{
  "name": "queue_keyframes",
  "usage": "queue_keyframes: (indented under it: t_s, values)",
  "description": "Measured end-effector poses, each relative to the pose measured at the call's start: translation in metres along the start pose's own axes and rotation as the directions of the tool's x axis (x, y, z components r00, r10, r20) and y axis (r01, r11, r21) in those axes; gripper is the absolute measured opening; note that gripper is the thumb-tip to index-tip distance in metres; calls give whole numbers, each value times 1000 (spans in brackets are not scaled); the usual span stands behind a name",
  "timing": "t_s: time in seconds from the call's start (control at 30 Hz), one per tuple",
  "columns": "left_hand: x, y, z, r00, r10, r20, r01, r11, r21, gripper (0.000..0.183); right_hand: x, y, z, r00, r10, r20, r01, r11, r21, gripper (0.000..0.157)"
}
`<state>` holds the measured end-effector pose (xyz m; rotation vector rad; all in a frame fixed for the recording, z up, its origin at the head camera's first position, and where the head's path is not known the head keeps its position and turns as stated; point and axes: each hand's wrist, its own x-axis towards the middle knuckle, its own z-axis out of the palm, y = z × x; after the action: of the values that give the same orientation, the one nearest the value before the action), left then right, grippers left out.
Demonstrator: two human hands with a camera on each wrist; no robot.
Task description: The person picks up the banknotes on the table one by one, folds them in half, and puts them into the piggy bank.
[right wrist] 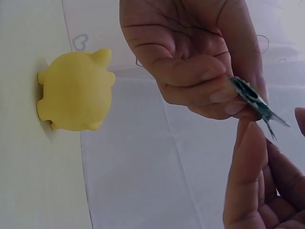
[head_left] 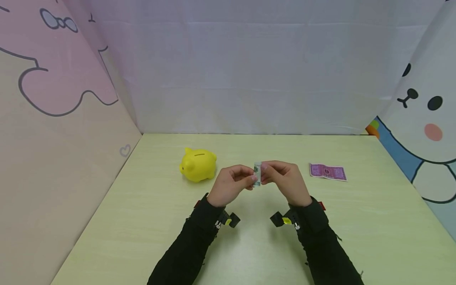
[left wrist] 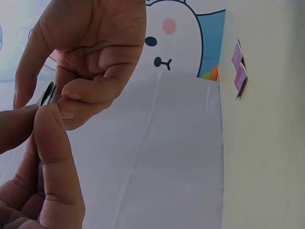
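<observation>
A small folded banknote [head_left: 257, 174], whitish with green print, is held upright between the two hands over the table. My left hand [head_left: 230, 185] pinches it between thumb and fingertips from the left. My right hand [head_left: 287, 180] has its thumb and curled fingers at the note's right edge. In the right wrist view the note's green folded layers [right wrist: 250, 97] show edge-on, with the ends slightly parted. A yellow piggy bank [head_left: 198, 165] stands on the table to the left of the hands, its coin slot on top.
To the right of the hands a purple banknote [head_left: 327, 172] lies on the pale table [head_left: 356, 237], creased across its middle. A light curtain [head_left: 256, 79] closes off the back, and printed cloth panels stand at both sides.
</observation>
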<state>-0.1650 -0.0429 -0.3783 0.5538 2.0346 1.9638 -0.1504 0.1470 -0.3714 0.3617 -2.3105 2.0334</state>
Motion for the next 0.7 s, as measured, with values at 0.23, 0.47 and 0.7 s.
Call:
queue_keyframes:
  t_s: [0.23,0.47,0.7]
  values:
    - [-1,0,1,1000,19,12,-20,1000,11,17,0,1,2,1000,-11,2,11,998,-60,28]
    - [-1,-1,1,999,32,23,-32,999,29,16,-1,2,2,1000,-19,-2,19,996,-91,22]
    - [0,-1,2,999,32,31,-34,998,51,17,-2,2,2,1000,-27,-1,27,995,-94,20]
